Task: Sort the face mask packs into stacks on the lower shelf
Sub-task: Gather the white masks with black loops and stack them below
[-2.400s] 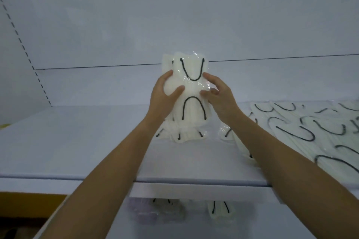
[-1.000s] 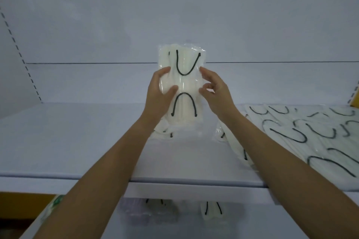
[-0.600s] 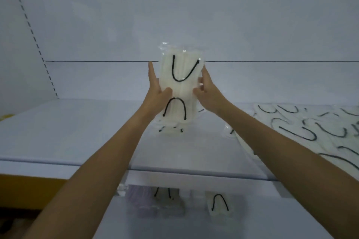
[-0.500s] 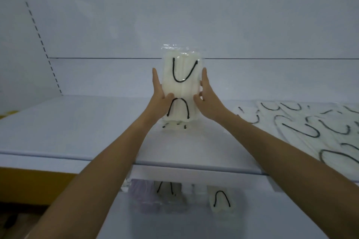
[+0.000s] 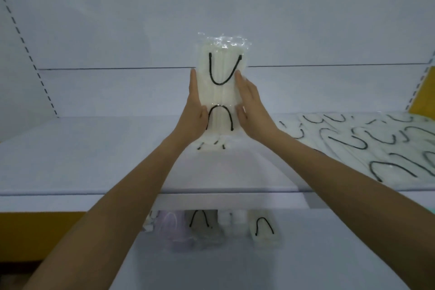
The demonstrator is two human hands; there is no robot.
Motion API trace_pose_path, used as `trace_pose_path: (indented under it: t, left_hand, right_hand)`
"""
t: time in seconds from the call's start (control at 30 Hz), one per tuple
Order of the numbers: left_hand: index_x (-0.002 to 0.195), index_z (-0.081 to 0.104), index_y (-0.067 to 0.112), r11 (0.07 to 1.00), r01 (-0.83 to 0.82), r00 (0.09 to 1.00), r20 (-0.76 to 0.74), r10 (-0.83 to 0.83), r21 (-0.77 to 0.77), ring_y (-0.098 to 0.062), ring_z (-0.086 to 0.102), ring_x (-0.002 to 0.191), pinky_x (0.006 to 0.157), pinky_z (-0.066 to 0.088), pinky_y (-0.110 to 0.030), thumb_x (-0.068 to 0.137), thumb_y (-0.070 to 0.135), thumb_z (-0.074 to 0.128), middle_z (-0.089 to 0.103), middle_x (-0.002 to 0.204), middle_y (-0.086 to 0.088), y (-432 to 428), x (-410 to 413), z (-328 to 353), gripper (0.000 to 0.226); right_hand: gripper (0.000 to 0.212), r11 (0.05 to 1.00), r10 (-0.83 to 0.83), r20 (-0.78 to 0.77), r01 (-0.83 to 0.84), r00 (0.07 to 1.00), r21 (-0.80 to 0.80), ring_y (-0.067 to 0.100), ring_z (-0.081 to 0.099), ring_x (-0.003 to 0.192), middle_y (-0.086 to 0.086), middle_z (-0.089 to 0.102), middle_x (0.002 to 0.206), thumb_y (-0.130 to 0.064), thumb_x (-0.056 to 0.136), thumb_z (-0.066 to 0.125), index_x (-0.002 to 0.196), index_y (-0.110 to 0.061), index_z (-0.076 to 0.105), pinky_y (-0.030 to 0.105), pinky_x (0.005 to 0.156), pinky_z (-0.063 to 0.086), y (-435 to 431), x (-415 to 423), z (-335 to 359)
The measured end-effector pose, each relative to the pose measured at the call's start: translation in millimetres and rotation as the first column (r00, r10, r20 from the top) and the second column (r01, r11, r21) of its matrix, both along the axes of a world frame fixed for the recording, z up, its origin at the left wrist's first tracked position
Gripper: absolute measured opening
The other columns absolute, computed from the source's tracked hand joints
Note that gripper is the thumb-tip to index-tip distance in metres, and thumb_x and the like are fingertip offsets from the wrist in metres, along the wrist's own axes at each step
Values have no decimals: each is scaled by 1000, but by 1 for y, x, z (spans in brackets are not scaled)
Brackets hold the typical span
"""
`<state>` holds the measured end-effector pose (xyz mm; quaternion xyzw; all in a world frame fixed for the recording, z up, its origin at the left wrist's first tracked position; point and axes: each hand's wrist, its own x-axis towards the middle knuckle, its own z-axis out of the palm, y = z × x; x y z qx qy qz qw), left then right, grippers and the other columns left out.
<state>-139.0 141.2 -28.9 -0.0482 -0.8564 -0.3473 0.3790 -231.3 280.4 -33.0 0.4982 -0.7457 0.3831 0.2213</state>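
Face mask pack point(image 5: 221, 92), white with black ear loops in clear wrap, upright above the middle of the upper shelf point(image 5: 94, 160). Back panel point(image 5: 211, 7) pale, one thin seam line running across behind the pack's top half. Upper shelf broad and white; lower shelf point(image 5: 317, 261) beneath it, also white. Loose spread of packs point(image 5: 376, 148) lies flat and overlapping over the right part of the upper shelf. Left hand point(image 5: 196, 110) and right hand point(image 5: 253, 113) flank the upright pack: palms flat against its long edges, fingers straight and pointing up, thumbs on its front. Pressed between the hands, no fingers curled round it. Flat pack point(image 5: 211, 146) on the upper shelf directly under the held one; whether the two touch cannot be told. At the back of the lower shelf, tops hidden by the upper shelf's lip: lilac pack point(image 5: 176, 231), grey pack point(image 5: 202, 228) just beside it, white pack point(image 5: 264, 233) a little apart to the right.
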Motion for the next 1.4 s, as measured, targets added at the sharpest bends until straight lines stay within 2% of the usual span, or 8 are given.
trace_pose_path:
  t: [0.17, 0.37, 0.6, 0.7, 0.8, 0.97, 1.13, 1.4]
  left_hand:
    - [146, -10, 4, 999, 23, 1000, -15, -23, 37, -26, 11, 145, 116, 19, -51, 92, 7, 35, -1, 157, -15, 19, 30, -4, 71]
    - [148, 0, 8, 989, 35, 999, -31, -30, 143, 0, 11, 138, 114, 14, -13, 89, -7, 31, 7, 153, 3, 87, 107, -25, 68]
    - [150, 6, 14, 944, -117, 992, 82, 97, 309, 15, 23, 126, 108, 26, -13, 92, 5, 30, 16, 150, 7, 187, 193, -108, 63]
    - [147, 5, 3, 903, -131, 979, 194, 54, 409, 1, 18, 132, 111, 17, -10, 93, -4, 31, 13, 147, 3, 222, 224, -158, 61]
    - [147, 5, 3, 857, -155, 947, 322, -14, 491, -11, 14, 140, 117, 15, -23, 90, 0, 32, 9, 154, -8, 244, 252, -216, 63]
    - [148, 10, 9, 688, -322, 863, 501, -70, 650, -24, 25, 140, 101, 35, -21, 95, -11, 31, 17, 154, -10, 256, 260, -277, 61]
    - [148, 13, 10, 649, -372, 818, 565, -110, 664, -28, 28, 138, 106, 36, -36, 92, -14, 31, 19, 153, -12, 240, 233, -311, 64]
    - [149, 10, 12, 734, -264, 771, 594, -229, 626, -24, 23, 141, 115, 24, -42, 92, -9, 37, 20, 154, -11, 213, 142, -308, 66]
  right_hand:
    - [60, 981, 67, -16, -69, 998, -182, 32, 31, 134, 18, 26, 148, 7, 92, 38, 146, -2, 15, 41, 106, 36, 29, 32, -4]
    - [53, 944, 165, 191, -99, 968, -314, 13, 43, 111, -7, 30, 136, 3, 92, 39, 143, -6, 28, 19, 87, 43, 89, 109, -28]
    - [52, 947, 205, 345, -96, 916, -307, 22, 43, 117, 17, 36, 140, 2, 88, 33, 140, 3, 32, 23, 98, 36, 169, 194, -109]
    - [50, 961, 195, 473, -72, 859, -266, 12, 44, 108, 11, 38, 137, 1, 90, 35, 140, 0, 32, 19, 95, 36, 203, 227, -166]
    - [44, 985, 118, 680, 0, 724, -171, -3, 47, 86, -11, 41, 127, -1, 96, 41, 139, -11, 37, 15, 86, 42, 229, 254, -225]
    - [29, 993, -104, 871, 103, 481, 62, 11, 51, 94, 2, 54, 122, -11, 98, 46, 125, -14, 54, 0, 67, 39, 240, 269, -278]
    - [42, 993, -80, 981, 101, 176, 62, 18, 51, 113, 0, 47, 127, -3, 94, 47, 135, -14, 47, 31, 91, 48, 233, 264, -304]
    - [44, 960, -161, 929, 272, 333, 69, 19, 55, 91, 16, 52, 131, 4, 90, 46, 130, -14, 50, 7, 61, 45, 213, 180, -314]
